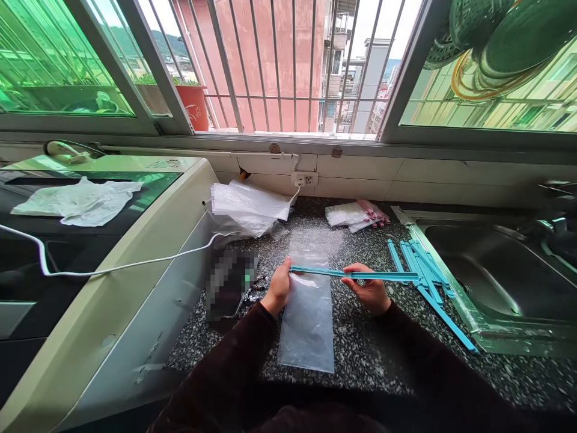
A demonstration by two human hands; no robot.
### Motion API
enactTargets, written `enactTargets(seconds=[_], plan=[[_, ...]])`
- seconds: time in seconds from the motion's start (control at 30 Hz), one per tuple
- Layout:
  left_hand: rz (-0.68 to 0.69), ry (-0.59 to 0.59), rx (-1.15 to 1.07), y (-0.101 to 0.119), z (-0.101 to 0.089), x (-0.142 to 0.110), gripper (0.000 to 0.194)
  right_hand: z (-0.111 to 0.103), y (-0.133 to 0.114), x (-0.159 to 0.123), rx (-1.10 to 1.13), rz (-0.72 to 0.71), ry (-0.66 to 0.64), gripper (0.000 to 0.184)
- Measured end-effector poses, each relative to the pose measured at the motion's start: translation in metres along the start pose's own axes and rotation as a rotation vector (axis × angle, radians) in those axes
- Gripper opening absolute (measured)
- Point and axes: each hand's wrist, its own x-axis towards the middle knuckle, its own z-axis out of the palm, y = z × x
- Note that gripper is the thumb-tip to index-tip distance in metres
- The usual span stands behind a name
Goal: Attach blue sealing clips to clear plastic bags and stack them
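Note:
A long blue plastic strip (pixel 318 272) runs level across the upper part of a clear plastic bag (pixel 307 325). The bag hangs down or lies towards me below the strip; whether the strip grips it or only lies over it I cannot tell. My left hand (pixel 279 285) pinches the strip's left end beside the bag's edge. Further right, the closed fingers of my right hand (pixel 367 290) hold the strip where it looks wider, its right end reaching over a pile of similar blue strips (pixel 424 267) on the speckled counter (pixel 360 355).
A stack of white plastic bags (pixel 252 207) lies by the wall socket (pixel 305 179). Packets with pink edges (pixel 358 215) are at the back. A metal sink (pixel 487 270) borders the right; a pale appliance (pixel 148 258) with a white cable stands left. A blurred-out dark object (pixel 229 285) lies near my left hand.

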Motion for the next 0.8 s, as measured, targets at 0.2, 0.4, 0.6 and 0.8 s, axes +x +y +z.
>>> enactTargets(seconds=[0.2,0.4,0.6,0.8], plan=[[-0.102,-0.077,-0.093,0.013,0.006,-0.005,0.042,-0.004,0.002,0.001,-0.015,-0.04,0.019,0.012],[-0.189,-0.201,0.037,0.018,0.004,-0.008,0.046,-0.005,0.0,0.001,-0.031,-0.037,0.053,0.013],[-0.132,-0.299,0.062,0.018,0.003,-0.011,0.04,-0.012,0.002,0.004,-0.064,-0.034,0.143,0.012],[-0.126,-0.327,0.074,0.025,0.007,-0.017,0.04,-0.022,0.015,0.009,-0.109,0.042,0.265,0.012]])
